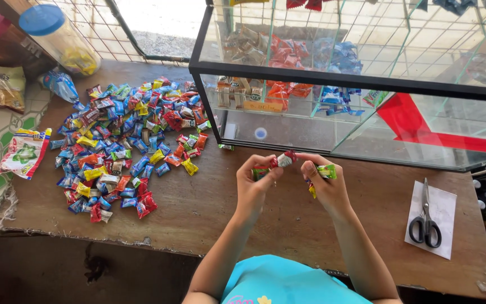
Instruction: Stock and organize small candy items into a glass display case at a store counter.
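At the centre of the frame, the left hand (257, 183) and the right hand (326, 183) meet above the wooden tabletop (209, 208). Both are closed in a pinch around small wrapped candies: a red-and-white candy (284, 160) sits between the fingertips of the two hands, the left hand also curls around a green-wrapped piece (260, 172), and the right hand clasps a green candy (327, 170) with a yellow one (312, 190) showing below its thumb. To the left of the hands, a wide heap of mixed candies (127, 141) in red, blue, yellow and green wrappers lies spread on the tabletop. A glass display case (333, 79) fills the upper right. At the right edge, black-handled scissors (426, 217) lie on a white sheet of paper (444, 205).
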